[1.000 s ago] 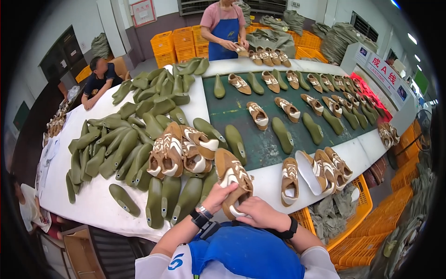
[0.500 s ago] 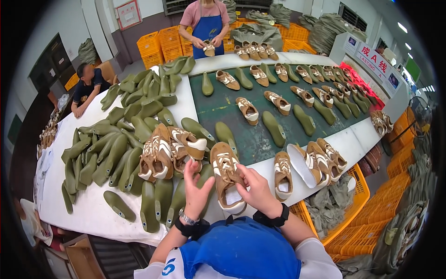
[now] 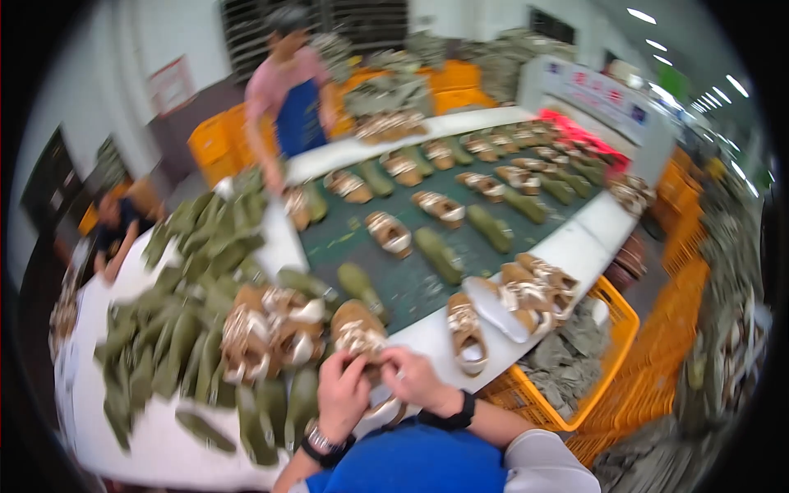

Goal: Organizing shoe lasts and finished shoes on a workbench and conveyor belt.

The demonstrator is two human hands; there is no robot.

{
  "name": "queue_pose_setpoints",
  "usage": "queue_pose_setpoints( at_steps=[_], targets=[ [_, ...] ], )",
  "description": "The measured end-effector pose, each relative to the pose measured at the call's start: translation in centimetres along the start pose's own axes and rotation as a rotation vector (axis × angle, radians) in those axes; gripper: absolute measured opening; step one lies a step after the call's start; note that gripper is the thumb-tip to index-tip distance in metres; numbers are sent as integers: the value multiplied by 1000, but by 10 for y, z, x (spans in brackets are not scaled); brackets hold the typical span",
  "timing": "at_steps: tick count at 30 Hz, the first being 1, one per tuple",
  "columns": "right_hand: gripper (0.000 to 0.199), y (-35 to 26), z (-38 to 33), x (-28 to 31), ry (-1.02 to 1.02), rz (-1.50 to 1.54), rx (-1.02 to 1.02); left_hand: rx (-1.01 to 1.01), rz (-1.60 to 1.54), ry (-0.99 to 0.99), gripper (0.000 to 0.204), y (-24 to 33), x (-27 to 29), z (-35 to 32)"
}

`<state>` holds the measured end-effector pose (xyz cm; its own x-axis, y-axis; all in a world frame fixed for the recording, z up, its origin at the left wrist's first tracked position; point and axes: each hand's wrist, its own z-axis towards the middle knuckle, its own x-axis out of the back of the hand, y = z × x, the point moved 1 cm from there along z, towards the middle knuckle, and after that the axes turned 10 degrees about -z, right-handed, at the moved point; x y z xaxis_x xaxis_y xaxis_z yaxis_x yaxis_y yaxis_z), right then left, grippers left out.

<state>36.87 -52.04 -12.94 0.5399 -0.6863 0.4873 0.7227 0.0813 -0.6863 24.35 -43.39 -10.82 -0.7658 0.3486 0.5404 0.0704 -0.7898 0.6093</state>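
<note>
A brown sneaker with white stripes and laces stands right in front of me, toe pointing away. My left hand and my right hand close on it from both sides, fingertips together at the laces and tongue. Behind the hands, the shoe's opening is partly hidden. Left of it sit more brown sneakers on a heap of olive-green shoe lasts. To the right, a single sneaker stands beside a white insole and further sneakers. Motion blurs the picture.
A green conveyor belt carries rows of sneakers and lasts, framed by a white tabletop. Across it, a co-worker in a blue apron reaches toward a sneaker. An orange crate holding grey-green cloth stands low right. Another person sits far left.
My left hand has moved from beside the sneaker onto its laces, joining the right. The view has swung. The co-worker's hand has come down to a sneaker at the belt's end.
</note>
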Motion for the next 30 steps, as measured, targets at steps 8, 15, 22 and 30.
queue_pose_setpoints(
  at_steps=[8, 15, 22, 30],
  targets=[
    [26, -5, -10, 6, -73, 61, 4, 19, -5, -126, 26, 18, 4, -8],
    [33, -1, -15, 3, -14, -21, 62, 8, -210, -301, 14, 16, 6, 3],
    [36, 10, -18, -9, -54, 14, 2, -66, -419, -496, 14, 0, 20, -7],
    [44, -4, -14, 10, -230, -115, 87, 45, -67, -200, 34, 2, 5, -15]
  ],
)
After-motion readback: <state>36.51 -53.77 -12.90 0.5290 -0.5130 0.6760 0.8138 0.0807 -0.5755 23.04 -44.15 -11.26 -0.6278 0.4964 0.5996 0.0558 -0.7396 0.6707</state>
